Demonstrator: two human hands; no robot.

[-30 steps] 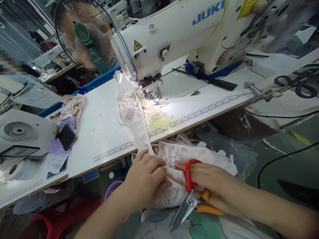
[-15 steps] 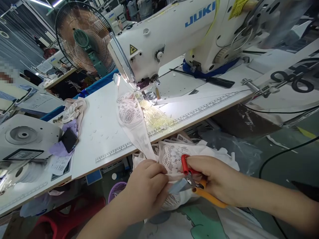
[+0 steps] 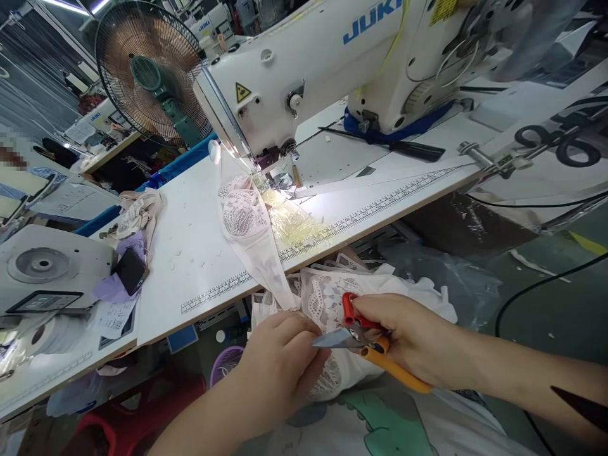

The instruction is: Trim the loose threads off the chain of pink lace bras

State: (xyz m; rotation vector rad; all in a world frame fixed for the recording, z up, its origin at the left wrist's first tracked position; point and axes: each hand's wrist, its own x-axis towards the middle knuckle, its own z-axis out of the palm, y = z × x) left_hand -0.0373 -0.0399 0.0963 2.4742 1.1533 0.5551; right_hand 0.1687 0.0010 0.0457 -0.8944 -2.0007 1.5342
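My right hand [image 3: 408,339] is wrapped round scissors [image 3: 339,338] with red and orange handles, whose blades point left to the fingers of my other hand. My left hand [image 3: 287,358] is closed at the lower end of a pale lace bra [image 3: 243,215]; its fingertips and the pinched part are hidden. That bra reaches up over the table edge, its lace cup close to the needle area of the sewing machine [image 3: 270,88]. More white lace bras [image 3: 327,294] lie heaped below the edge, under both hands.
Yellowish film [image 3: 294,221] and scraps lie on the white table [image 3: 199,253] with its printed ruler. Left are a phone [image 3: 130,271], purple cloth and a second machine [image 3: 52,266]. A fan [image 3: 147,73] stands behind; a purple basket [image 3: 223,362] and red stool [image 3: 137,405] are below.
The scissors' blades have turned slightly and now lie near the left hand's fingers, clear of the fabric strip they overlapped. The whole view has shifted a little; both hands keep their grip.
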